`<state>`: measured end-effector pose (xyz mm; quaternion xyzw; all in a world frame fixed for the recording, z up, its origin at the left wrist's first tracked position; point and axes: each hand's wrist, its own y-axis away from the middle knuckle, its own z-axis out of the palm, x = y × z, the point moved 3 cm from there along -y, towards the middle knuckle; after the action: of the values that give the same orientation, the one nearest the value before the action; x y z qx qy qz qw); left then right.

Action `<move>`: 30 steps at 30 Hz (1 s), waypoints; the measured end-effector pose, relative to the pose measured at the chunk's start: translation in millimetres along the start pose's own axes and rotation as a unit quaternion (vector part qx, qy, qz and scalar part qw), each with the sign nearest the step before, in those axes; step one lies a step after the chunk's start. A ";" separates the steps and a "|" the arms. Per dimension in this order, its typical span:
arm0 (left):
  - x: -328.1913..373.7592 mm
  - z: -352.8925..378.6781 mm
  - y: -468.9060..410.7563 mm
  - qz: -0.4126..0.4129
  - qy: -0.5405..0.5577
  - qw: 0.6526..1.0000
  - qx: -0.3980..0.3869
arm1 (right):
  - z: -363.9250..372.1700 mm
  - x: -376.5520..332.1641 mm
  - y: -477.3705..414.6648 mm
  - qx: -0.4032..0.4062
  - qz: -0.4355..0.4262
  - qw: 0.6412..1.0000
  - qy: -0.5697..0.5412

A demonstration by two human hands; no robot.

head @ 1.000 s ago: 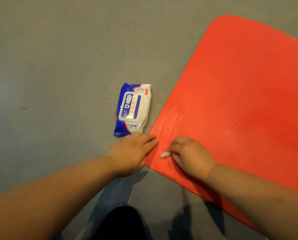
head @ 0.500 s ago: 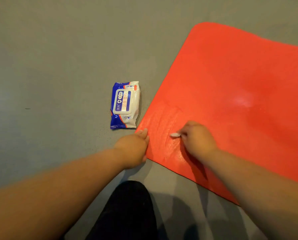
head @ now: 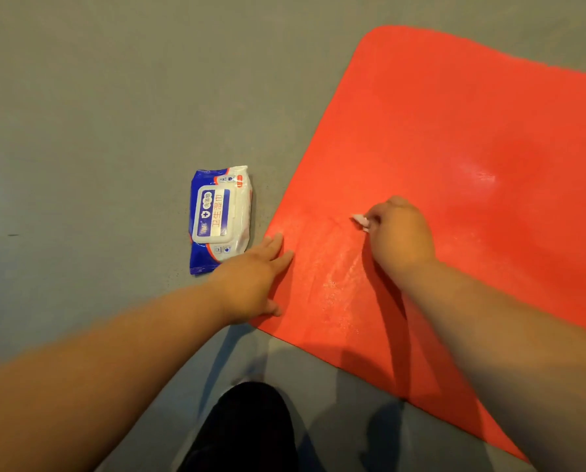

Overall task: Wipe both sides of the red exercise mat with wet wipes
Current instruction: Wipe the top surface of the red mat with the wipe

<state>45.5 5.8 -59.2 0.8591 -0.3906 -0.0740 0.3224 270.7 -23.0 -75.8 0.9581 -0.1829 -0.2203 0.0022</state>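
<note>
The red exercise mat (head: 455,137) lies flat on the grey floor and fills the right half of the view. My right hand (head: 398,233) grips a small white wet wipe (head: 360,221) and presses it on the mat near its left edge; only a corner of the wipe shows past my fingers. Wet, shiny streaks mark the mat just below that hand. With straight fingers, my left hand (head: 255,281) rests flat on the mat's near left corner.
A blue and white pack of wet wipes (head: 220,216) lies on the grey floor (head: 97,114) just left of the mat, close to my left hand. My dark-clothed knee (head: 247,427) shows at the bottom centre.
My right hand has slid the wipe further away from me over the mat, leaving a wet trail. My left hand stays on the mat's corner.
</note>
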 end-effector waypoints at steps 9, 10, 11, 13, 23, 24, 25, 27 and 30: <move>0.9 -1.7 -3.9 -0.011 0.001 1.000 -0.012 | 16.2 -28.1 70.6 -0.131 -0.221 0.966 -0.013; 1.1 -1.9 -2.9 -0.010 -0.001 1.000 -0.014 | 8.9 -18.0 41.7 -0.098 -0.155 0.983 0.006; 1.5 -2.0 -1.9 -0.010 -0.001 1.000 -0.017 | 2.1 -7.1 16.3 -0.063 -0.097 0.993 0.016; 0.9 -3.0 -1.0 -0.011 0.001 1.000 -0.017 | -4.0 0.1 -7.0 -0.022 -0.020 0.999 0.013; 2.8 -3.0 2.0 -0.004 -0.001 1.000 -0.007 | 4.9 -19.8 47.3 -0.089 -0.113 0.990 -0.007; 3.3 -3.1 2.6 -0.002 -0.004 1.000 -0.006 | -3.0 -2.9 22.5 -0.046 -0.038 0.998 0.008; 3.1 -3.1 2.6 -0.002 -0.004 1.000 -0.004 | -10.8 7.5 6.3 -0.025 0.026 0.999 0.015; 3.6 -2.5 2.5 -0.005 0.002 1.000 -0.010 | -6.9 2.3 12.3 -0.030 0.030 0.998 0.036; 2.8 -3.4 1.2 -0.014 0.009 1.000 -0.017 | 18.5 -35.4 87.7 -0.146 -0.130 0.981 -0.013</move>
<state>47.9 5.0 -55.5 0.8597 -0.3739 -0.0775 0.3394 202.6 -91.0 -70.2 0.9602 -0.0227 -0.2552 0.1115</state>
